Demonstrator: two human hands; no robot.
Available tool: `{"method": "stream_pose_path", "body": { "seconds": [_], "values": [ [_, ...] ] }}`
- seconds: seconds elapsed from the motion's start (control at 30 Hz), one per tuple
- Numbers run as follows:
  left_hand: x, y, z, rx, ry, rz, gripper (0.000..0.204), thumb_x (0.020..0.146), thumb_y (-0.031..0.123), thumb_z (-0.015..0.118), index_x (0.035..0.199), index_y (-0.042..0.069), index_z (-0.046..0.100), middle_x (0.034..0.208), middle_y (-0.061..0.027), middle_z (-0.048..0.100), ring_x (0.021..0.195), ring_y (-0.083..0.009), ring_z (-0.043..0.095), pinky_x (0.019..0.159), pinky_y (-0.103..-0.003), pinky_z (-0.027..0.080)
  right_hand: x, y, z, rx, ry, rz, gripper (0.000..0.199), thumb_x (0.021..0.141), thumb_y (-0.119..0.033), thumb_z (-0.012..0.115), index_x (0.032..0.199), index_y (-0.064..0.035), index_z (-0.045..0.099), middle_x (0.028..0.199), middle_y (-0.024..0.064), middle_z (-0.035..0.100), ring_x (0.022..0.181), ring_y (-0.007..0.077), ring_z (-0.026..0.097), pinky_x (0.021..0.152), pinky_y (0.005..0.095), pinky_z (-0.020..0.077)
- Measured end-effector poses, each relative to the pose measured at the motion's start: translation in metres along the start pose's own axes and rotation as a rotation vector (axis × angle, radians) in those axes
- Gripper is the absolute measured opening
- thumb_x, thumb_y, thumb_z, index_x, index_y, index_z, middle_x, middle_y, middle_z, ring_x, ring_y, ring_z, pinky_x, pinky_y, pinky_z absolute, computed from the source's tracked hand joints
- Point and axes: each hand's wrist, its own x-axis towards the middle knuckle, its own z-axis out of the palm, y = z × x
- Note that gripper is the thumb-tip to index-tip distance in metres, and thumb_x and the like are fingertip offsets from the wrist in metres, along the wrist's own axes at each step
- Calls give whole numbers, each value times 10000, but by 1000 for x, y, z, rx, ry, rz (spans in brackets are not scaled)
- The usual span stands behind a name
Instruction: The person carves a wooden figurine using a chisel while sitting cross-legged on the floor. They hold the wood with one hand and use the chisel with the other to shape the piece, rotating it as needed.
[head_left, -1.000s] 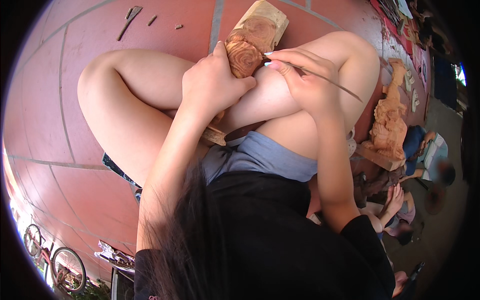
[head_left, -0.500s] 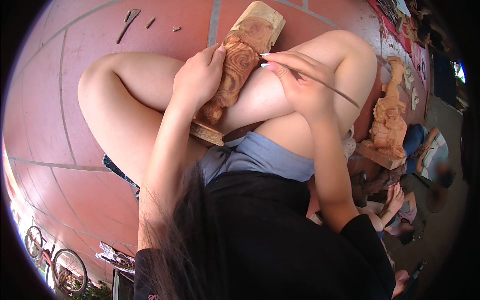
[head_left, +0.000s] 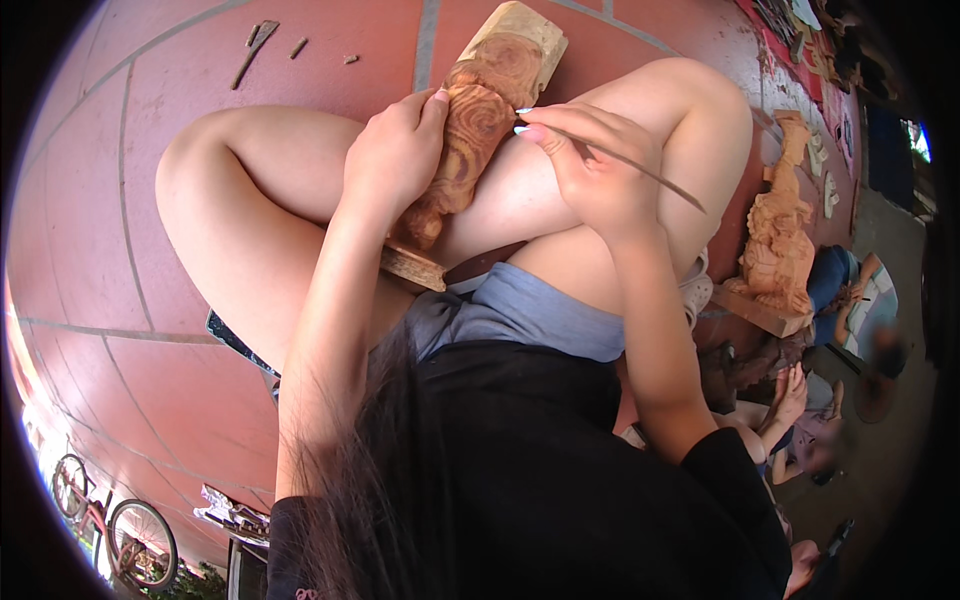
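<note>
A carved wooden figure with swirling relief lies across my lap, resting on my thigh, its square base toward me. My left hand grips the figure along its left side. My right hand pinches a thin carving tool, its tip touching the carving's right side and its long handle pointing right. A pale uncarved block end of the figure points away toward the floor.
Red tiled floor lies all around, with small tools and chips at the top left. A second carved figure stands on a board at the right. Another person's feet show at lower right. A bicycle leans at lower left.
My left hand slid from over the carving's top to its left side, uncovering the carved face. The figure now lies longer across my thigh. The right hand kept the tool at the wood.
</note>
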Motion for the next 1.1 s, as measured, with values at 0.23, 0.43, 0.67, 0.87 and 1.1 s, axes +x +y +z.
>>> {"method": "stream_pose_path", "body": {
  "seconds": [0.23, 0.43, 0.67, 0.87, 1.1],
  "values": [
    [-1, -2, 1, -8, 32, 8, 515, 1049, 447, 384, 1237, 75, 686, 1149, -225, 703, 1134, -402, 637, 979, -475, 482, 0, -4, 0, -105, 2, -80, 56, 833, -58, 781, 878, -34, 758, 783, 106, 740, 624, 209, 680, 589, 303, 523],
    [0, -2, 2, -24, 38, 10, 523, 1047, 450, 394, 1220, 52, 686, 1136, -239, 702, 1129, -406, 639, 975, -480, 482, -3, 1, -2, 60, -9, 2, 72, 815, -43, 789, 881, -40, 760, 780, 100, 737, 649, 216, 687, 604, 297, 528],
    [2, 3, -2, 10, 0, -18, 549, 1043, 482, 393, 1218, 55, 692, 1143, -244, 700, 1130, -412, 641, 972, -484, 488, -2, -2, -14, 353, -92, 190, 87, 852, -39, 779, 916, 16, 758, 895, 137, 764, 730, 178, 717, 672, 288, 554],
    [12, 10, -3, 150, -115, -82, 793, 909, 735, 479, 1216, 37, 696, 1145, -244, 712, 1155, -392, 654, 991, -456, 491, 12, -7, -32, 822, 181, 339, 244, 967, -156, 695, 1003, 84, 726, 953, 203, 744, 751, 258, 730, 737, 332, 583],
    [27, 0, -2, -303, -484, 9, 823, 707, 374, 876, 1325, -66, 556, 1189, -191, 699, 1127, -279, 671, 1026, -381, 476, 10, 17, -52, 1012, 310, 228, 331, 981, -257, 674, 1017, 69, 715, 941, 188, 739, 701, 266, 711, 734, 388, 572]
  ]
}}
